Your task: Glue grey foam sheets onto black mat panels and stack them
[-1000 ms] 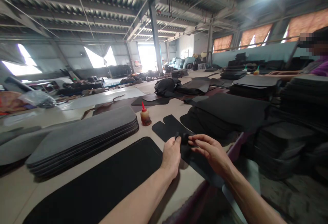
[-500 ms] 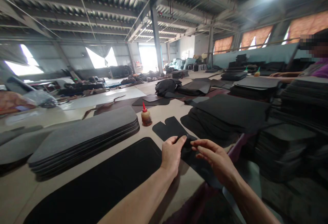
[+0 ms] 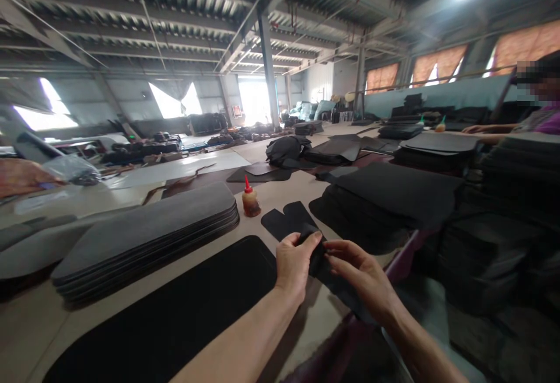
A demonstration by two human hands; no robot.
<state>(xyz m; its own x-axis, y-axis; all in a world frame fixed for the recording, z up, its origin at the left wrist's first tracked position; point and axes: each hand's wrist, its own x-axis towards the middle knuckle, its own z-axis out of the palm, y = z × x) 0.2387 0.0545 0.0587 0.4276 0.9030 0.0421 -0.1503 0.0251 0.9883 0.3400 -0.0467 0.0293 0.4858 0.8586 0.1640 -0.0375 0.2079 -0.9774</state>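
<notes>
My left hand [image 3: 294,265] and my right hand [image 3: 359,274] meet over a black cut sheet [image 3: 291,220] that lies on the tan table [image 3: 280,190] near its front edge. Both pinch a folded part of that sheet between fingers and thumb, the left from the left side, the right from the right. A large black panel [image 3: 175,307] lies flat just left of my left forearm. A glue bottle with a red cap [image 3: 250,201] stands beyond the sheet.
A stack of grey oblong panels [image 3: 144,234] sits at the left. Piles of black sheets [image 3: 394,193] cover the right side and back. Another person [image 3: 540,111] works at the far right. The table edge runs past my right hand.
My hands have drawn closer together on the black sheet, and the right hand now grips the fold where before its fingers were looser. The view has shifted slightly.
</notes>
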